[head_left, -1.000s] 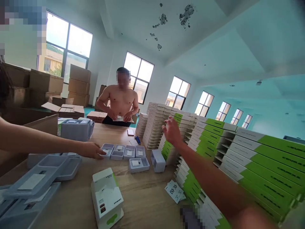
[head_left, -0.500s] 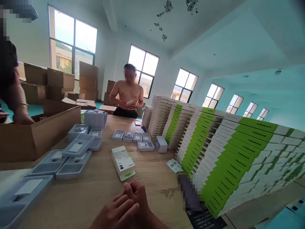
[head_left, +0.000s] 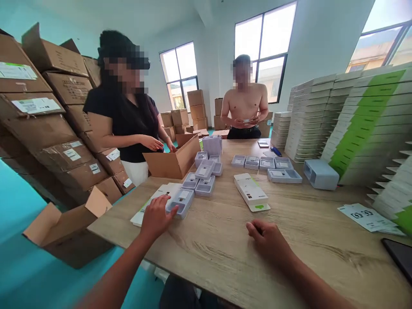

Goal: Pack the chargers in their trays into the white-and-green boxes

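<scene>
My left hand is open, its fingers spread over the near edge of a pale grey-blue plastic tray holding a small white item. Whether the fingertips touch the tray or hover just above it I cannot tell. Under and beside that hand lie flat white-and-green boxes. My right hand rests on the wooden table in a loose fist, with nothing visible in it. Just beyond it lies a white box with its end flap folded out and a green mark on the flap.
More trays are piled beyond my left hand, and several sit in a row. Tall white-and-green box stacks line the right. Printed cards and a dark phone lie there. A co-worker reaches into a carton; another stands opposite.
My view has swung left. My hands, clasped together before, are now apart: the left has reached out to the tray and boxes, while the right stays on the table.
</scene>
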The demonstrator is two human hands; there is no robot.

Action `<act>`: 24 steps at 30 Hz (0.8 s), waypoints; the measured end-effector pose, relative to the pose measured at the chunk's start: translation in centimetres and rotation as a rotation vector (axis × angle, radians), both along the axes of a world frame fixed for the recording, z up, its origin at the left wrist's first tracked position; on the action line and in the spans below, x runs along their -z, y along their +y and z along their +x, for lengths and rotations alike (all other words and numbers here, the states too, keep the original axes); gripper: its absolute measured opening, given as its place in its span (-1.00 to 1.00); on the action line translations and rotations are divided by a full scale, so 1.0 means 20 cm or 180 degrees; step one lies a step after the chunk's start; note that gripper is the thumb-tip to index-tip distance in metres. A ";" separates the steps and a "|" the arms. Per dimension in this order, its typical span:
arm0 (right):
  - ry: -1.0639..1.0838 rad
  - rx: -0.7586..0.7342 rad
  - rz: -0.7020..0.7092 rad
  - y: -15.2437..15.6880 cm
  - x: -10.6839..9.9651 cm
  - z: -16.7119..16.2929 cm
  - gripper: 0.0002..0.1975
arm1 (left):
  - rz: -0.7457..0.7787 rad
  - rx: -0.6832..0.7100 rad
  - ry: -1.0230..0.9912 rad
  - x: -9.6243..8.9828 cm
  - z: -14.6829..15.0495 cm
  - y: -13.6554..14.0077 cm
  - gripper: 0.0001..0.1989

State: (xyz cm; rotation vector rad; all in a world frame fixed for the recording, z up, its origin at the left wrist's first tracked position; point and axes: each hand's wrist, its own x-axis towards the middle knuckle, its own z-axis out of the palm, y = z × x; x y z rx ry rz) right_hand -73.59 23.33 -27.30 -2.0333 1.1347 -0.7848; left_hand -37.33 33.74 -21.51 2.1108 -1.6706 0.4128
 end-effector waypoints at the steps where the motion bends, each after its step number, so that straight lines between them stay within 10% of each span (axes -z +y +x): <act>1: 0.0023 -0.0015 -0.0030 0.00 0.00 0.01 -0.53 | 0.0142 -0.0089 -0.0012 0.00 0.04 -0.01 -0.50; 10: 0.0248 -0.0091 -0.0182 0.01 0.01 0.00 -0.56 | 0.1131 -0.0701 0.0005 0.10 -0.04 -0.19 -0.28; 20: 0.0321 -0.0203 -0.0207 -0.01 0.01 0.00 -0.58 | 0.1160 -0.0580 0.0156 0.09 -0.11 -0.18 -0.37; 24: 0.0309 -0.0249 -0.0204 -0.01 0.00 0.00 -0.59 | 0.0925 -0.1219 0.0276 0.02 0.07 -0.19 -0.37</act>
